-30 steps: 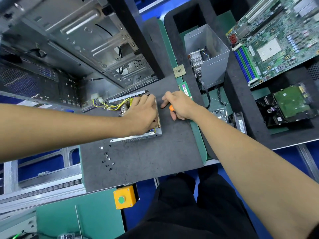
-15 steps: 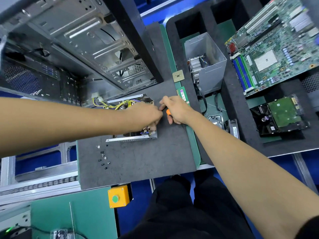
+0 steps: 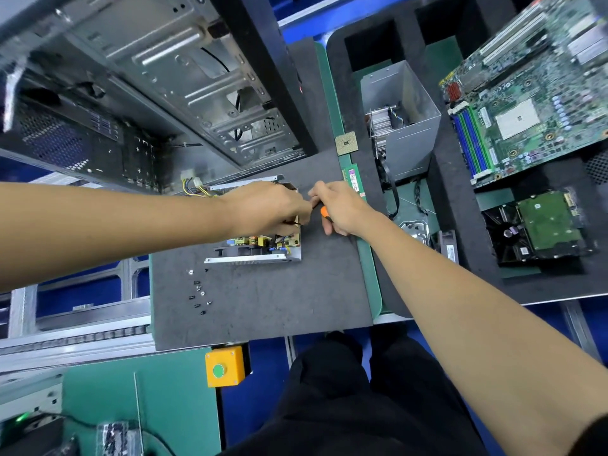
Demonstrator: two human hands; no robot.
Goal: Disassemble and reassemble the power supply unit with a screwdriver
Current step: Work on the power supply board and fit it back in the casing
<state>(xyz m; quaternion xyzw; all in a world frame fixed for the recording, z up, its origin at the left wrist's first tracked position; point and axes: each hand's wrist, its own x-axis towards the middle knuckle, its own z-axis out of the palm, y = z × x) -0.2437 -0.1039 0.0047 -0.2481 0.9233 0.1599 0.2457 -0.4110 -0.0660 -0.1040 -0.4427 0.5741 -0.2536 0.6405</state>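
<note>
With its cover off and the circuit board showing, the power supply sits on the grey mat of the desk, so disassembly looks well along. Loose screws lie at its 7 o'clock. The left hand rests curled on the unit; the right hand, at 3 o'clock, grips an orange-handled screwdriver, and reassembly remains.

The power supply unit has a bare, dull-silver sheet-metal casing with a perforated side, and it sits on a matt, slightly grainy dark grey mat. The screwdriver handle looks like glossy orange plastic. The computer case is unpainted brushed metal.
</note>
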